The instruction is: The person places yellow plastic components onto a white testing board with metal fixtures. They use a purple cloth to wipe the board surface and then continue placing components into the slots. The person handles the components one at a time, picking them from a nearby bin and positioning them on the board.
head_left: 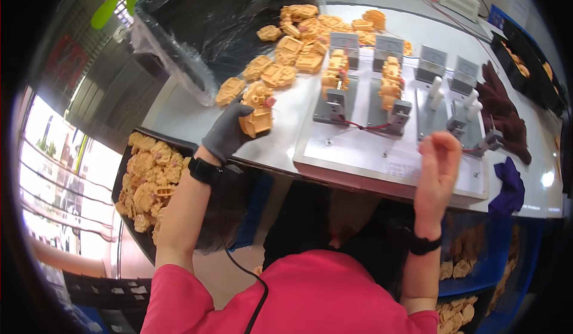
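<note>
My left hand [224, 132], in a dark grey glove, is closed around a tan moulded plastic housing [256, 117] with a small pinkish-red piece at its side. It holds the housing over the table's left front edge. My bare right hand [438, 170] is raised over the front right of a white test board [352, 156], fingers curled together; what they hold, if anything, is hidden. Two tan housings sit on the board's left fixtures, one on the first fixture [335, 74] and another on the second [391, 83]. White posts [436, 93] stand bare on the right fixtures.
Loose tan housings [292, 50] lie behind my left hand, beside a black plastic-lined bin [209, 30]. A full crate of housings [149, 182] stands below left. Grey panel meters [432, 62] line the board's back. Brown cloth [501, 113] and purple cloth [507, 186] lie right.
</note>
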### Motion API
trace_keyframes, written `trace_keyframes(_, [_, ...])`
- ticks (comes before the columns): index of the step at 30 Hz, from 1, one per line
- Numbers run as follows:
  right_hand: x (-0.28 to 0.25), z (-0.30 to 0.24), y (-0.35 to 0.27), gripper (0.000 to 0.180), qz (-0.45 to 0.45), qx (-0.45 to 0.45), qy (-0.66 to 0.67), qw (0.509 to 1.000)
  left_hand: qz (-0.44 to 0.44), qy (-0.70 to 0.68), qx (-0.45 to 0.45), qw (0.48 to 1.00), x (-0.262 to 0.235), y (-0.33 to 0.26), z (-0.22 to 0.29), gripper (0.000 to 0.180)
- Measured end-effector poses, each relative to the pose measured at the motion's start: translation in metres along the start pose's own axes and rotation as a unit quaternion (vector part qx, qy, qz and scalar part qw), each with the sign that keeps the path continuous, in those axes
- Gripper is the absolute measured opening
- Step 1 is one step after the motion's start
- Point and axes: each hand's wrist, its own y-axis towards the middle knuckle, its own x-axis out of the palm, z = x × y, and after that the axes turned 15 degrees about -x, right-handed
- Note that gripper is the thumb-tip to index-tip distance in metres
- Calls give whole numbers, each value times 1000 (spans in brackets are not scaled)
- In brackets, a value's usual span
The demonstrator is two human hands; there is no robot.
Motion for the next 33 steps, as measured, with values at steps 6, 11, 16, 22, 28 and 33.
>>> trace_keyframes(6, [-40,-21,19,25,105,6,-141,984,-181,-211,26,960,34,-58,-4,68])
trace_keyframes(11, [-50,-5,27,33,11,33,-161,986,-212,-200,38,956,69,-66,1,72])
trace_keyframes(16, [-49,2,26,31,-22,56,-125,990,-178,-64,117,975,72,-57,1,49])
trace_keyframes(22, [-54,6,23,29,-8,55,-108,993,-73,134,234,960,97,-43,32,52])
trace_keyframes(28, [-52,1,24,30,-11,62,-44,997,-116,-8,51,992,121,-35,64,54])
trace_keyframes(33, [-51,0,25,30,-23,55,-16,998,-144,351,268,886,118,4,69,45])
